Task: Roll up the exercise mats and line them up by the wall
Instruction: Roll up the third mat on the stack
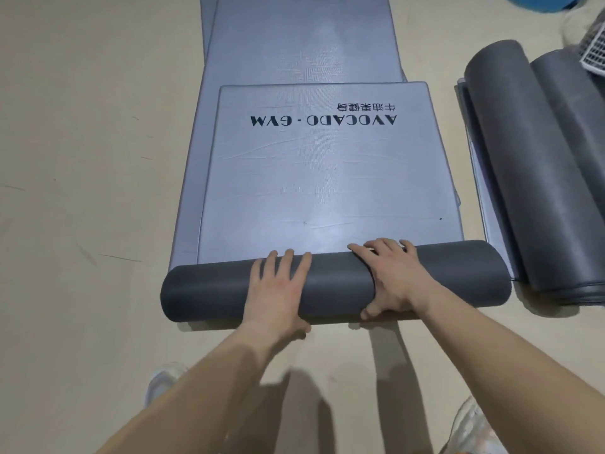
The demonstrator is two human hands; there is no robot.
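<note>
A grey exercise mat (314,178) printed "AVOCADO · GYM" lies flat on the floor, its near end wound into a dark grey roll (209,290). My left hand (278,286) lies flat on top of the roll with straight fingers. My right hand (389,276) presses the roll beside it, fingers reaching over the far side and thumb on the near side. More flat grey mats (304,37) lie underneath and stretch away. Two rolled dark grey mats (537,165) lie side by side at the right.
The beige floor (82,158) spreads to the left. A flat mat edge (484,178) shows under the rolled mats. A blue object (540,1) and a white grid item (594,54) sit at the top right. My pale shoes (163,381) stand behind the roll.
</note>
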